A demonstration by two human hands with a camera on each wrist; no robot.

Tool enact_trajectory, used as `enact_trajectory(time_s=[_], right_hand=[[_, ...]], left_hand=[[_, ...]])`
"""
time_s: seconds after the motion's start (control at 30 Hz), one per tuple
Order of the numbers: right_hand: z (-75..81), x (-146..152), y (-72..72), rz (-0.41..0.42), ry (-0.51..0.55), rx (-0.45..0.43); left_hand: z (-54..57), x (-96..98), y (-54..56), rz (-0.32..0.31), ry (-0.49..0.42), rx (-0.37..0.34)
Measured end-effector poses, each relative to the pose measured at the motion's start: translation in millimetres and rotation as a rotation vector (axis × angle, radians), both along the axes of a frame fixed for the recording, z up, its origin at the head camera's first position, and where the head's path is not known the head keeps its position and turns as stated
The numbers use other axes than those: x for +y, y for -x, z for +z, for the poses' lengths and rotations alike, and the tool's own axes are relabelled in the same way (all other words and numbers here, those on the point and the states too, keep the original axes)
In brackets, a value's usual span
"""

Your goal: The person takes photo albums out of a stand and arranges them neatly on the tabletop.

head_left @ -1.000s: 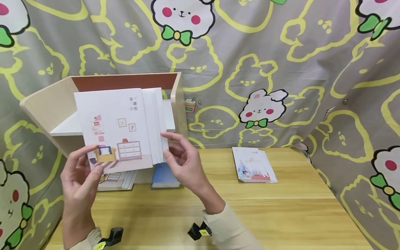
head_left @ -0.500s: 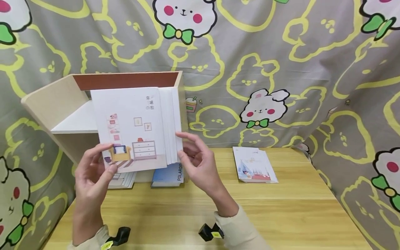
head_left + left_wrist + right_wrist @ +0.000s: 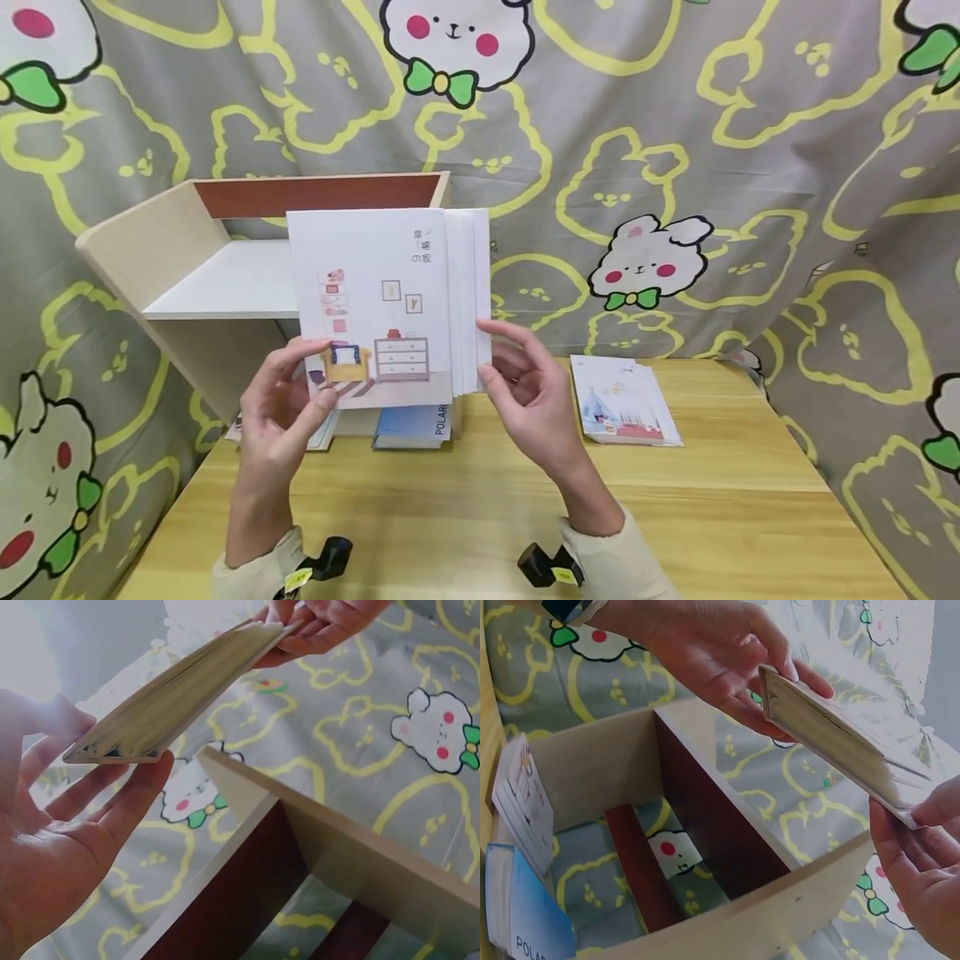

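A white book (image 3: 375,308) with a cover drawing of an armchair and a chest of drawers is held up in front of the shelf unit. My left hand (image 3: 281,417) grips its lower left edge, thumb on the front cover. At the opposite edge, my right hand (image 3: 528,400) pinches the book between thumb and fingers. The pages are slightly fanned out toward the right hand. From the left wrist view, the page block of the book (image 3: 187,697) shows edge-on between both hands. Fingers behind the cover are partly hidden in the head view.
A wooden shelf unit (image 3: 225,275) with a white board stands at the back left. Below it are a blue book (image 3: 408,427) lettered "POLAR…" and several pale books (image 3: 529,802). Another illustrated white book (image 3: 626,400) lies on the wooden table (image 3: 450,517). Patterned cloth hangs behind.
Both hands have carried the white book to the right across the front of the shelf unit, uncovering more of its left side. The grip looks the same. The head view has turned slightly left.
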State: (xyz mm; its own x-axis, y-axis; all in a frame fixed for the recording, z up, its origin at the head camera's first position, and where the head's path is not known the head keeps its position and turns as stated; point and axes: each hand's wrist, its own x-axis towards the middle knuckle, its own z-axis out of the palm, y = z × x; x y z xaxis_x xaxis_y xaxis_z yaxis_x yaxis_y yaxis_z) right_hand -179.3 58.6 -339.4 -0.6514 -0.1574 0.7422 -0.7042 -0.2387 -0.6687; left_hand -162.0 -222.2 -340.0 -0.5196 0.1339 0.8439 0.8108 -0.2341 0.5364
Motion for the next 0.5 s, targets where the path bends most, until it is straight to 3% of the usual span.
enact_trajectory(time_s=[0.23,0.5], right_hand=[[-5.2,11,-0.1,-0.036,0.010,-0.008],[-9.4,31,-0.6,-0.107,-0.002,-0.011]], left_hand=[[-1.2,10.8,4.4,-0.024,0.024,0.018],[-1.9,30.9,9.0,-0.003,0.068,0.010]])
